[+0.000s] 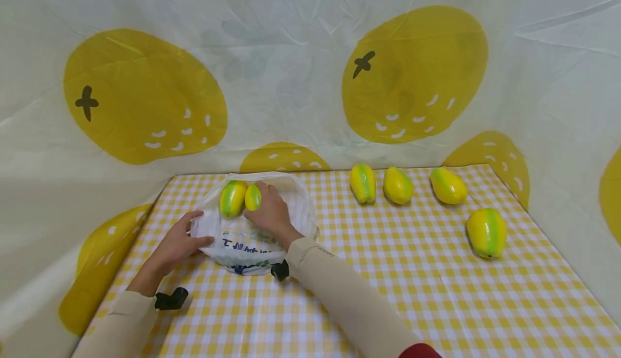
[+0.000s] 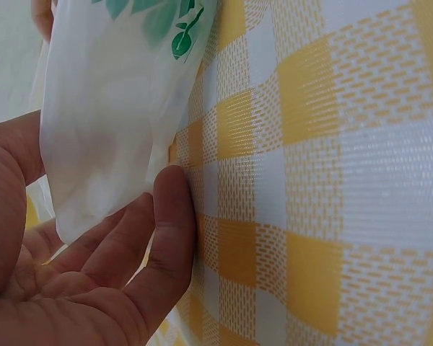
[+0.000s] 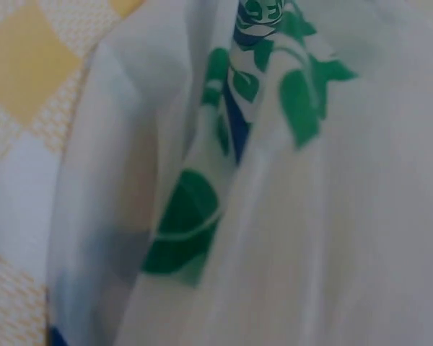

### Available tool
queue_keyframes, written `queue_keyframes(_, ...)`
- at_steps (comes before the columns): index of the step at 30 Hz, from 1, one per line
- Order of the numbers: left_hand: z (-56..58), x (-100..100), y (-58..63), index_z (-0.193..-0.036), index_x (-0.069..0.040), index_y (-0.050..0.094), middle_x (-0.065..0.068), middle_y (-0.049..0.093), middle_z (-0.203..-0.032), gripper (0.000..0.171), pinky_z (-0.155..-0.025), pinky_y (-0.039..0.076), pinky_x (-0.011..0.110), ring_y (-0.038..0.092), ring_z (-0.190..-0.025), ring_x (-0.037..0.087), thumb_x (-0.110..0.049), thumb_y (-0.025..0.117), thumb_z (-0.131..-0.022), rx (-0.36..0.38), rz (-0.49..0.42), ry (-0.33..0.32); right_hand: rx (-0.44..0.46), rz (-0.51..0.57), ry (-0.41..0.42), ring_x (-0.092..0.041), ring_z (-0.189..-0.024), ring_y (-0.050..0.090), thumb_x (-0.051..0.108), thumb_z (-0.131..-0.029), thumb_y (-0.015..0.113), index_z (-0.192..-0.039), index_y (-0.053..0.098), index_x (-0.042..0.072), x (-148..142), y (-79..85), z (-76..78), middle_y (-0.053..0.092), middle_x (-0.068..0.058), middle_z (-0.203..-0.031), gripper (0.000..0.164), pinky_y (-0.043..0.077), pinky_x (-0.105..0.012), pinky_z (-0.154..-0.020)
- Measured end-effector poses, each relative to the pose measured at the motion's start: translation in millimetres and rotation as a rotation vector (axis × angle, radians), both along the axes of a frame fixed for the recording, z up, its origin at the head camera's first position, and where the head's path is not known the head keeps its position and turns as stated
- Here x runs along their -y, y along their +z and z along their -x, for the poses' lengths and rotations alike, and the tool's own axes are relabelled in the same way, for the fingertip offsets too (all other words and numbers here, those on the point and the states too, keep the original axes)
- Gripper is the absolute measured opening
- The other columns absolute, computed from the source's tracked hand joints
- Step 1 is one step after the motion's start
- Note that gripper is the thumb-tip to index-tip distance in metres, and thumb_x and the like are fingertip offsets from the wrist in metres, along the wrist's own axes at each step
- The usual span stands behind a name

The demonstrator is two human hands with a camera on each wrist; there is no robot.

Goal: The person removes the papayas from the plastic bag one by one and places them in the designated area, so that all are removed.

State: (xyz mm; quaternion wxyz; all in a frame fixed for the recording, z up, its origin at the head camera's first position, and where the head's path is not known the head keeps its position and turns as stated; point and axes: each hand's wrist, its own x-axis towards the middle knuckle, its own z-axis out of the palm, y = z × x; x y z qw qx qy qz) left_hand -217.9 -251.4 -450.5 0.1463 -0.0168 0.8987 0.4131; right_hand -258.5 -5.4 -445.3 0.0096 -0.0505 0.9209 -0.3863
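Observation:
A white plastic bag (image 1: 213,234) with blue lettering and green leaf print lies with its mouth spread wide on the table. My left hand (image 1: 176,243) holds its left rim; the left wrist view shows the bag's edge (image 2: 94,158) between thumb and fingers. Inside the bag, my right hand (image 1: 271,212) grips a yellow-green papaya (image 1: 253,197), partly covered by the fingers. Just left of it, another papaya (image 1: 233,199) lies in the bag. Bag plastic (image 3: 274,216) fills most of the right wrist view, where the right hand is hidden.
On the right of the checked tablecloth (image 1: 388,272) lie several more papayas: two at the back, one papaya (image 1: 448,186) farther right, and another papaya (image 1: 487,233) nearer the right edge. A fruit-printed curtain (image 1: 291,77) hangs right behind the table.

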Motion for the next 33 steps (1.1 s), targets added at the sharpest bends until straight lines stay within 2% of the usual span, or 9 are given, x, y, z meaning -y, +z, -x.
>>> queue_keyframes(4, 0.4, -0.5, -0.5, -0.164, -0.004, 0.018, 0.037, 0.029, -0.161, 0.094, -0.113, 0.045, 0.061, 0.041, -0.140, 0.049, -0.028, 0.076, -0.095, -0.003, 0.005, -0.001, -0.019, -0.009, -0.005, -0.024, -0.122, 0.059, 0.032, -0.088, 0.081, -0.158, 0.041, 0.024, -2.9, 1.3, -2.2, 0.054, -0.005, -0.150, 0.081, 0.052, -0.044, -0.104)
queue_keyframes(7, 0.6, -0.1, -0.9, -0.165, -0.005, 0.017, 0.037, 0.027, -0.163, 0.095, -0.116, 0.040, 0.064, 0.038, -0.143, 0.050, -0.029, 0.076, -0.095, -0.002, 0.014, -0.002, -0.016, 0.008, 0.002, -0.024, -0.126, 0.058, 0.030, -0.088, 0.081, -0.159, 0.041, 0.023, -5.3, 3.7, -5.9, 0.053, -0.003, -0.153, 0.082, 0.051, -0.045, -0.107)
queue_keyframes(14, 1.4, 0.4, -0.1, -0.164, -0.002, 0.018, 0.038, 0.030, -0.160, 0.095, -0.110, 0.048, 0.057, 0.045, -0.138, 0.048, -0.028, 0.077, -0.094, -0.019, 0.014, -0.008, -0.014, 0.041, 0.025, -0.026, -0.136, 0.055, 0.028, -0.087, 0.080, -0.161, 0.039, 0.023, -11.2, 11.3, -14.6, 0.046, 0.000, -0.163, 0.085, 0.047, -0.047, -0.111)
queue_keyframes(20, 0.8, -0.9, 1.0, -0.164, -0.002, 0.017, 0.038, 0.027, -0.162, 0.095, -0.114, 0.043, 0.061, 0.040, -0.142, 0.050, -0.027, 0.077, -0.094, -0.008, 0.016, -0.003, -0.022, 0.036, 0.054, -0.027, -0.142, 0.052, 0.027, -0.086, 0.079, -0.163, 0.037, 0.023, -18.8, 19.5, -23.0, 0.043, -0.001, -0.166, 0.088, 0.047, -0.046, -0.113)
queue_keyframes(33, 0.3, 0.0, 1.8, -0.164, -0.002, 0.017, 0.038, 0.028, -0.162, 0.095, -0.113, 0.043, 0.062, 0.039, -0.143, 0.051, -0.028, 0.077, -0.095, -0.012, 0.026, -0.013, -0.048, -0.014, 0.102, -0.027, -0.123, 0.058, 0.025, -0.086, 0.078, -0.163, 0.036, 0.024, -35.8, 43.3, -43.9, 0.047, -0.001, -0.163, 0.087, 0.050, -0.043, -0.099)
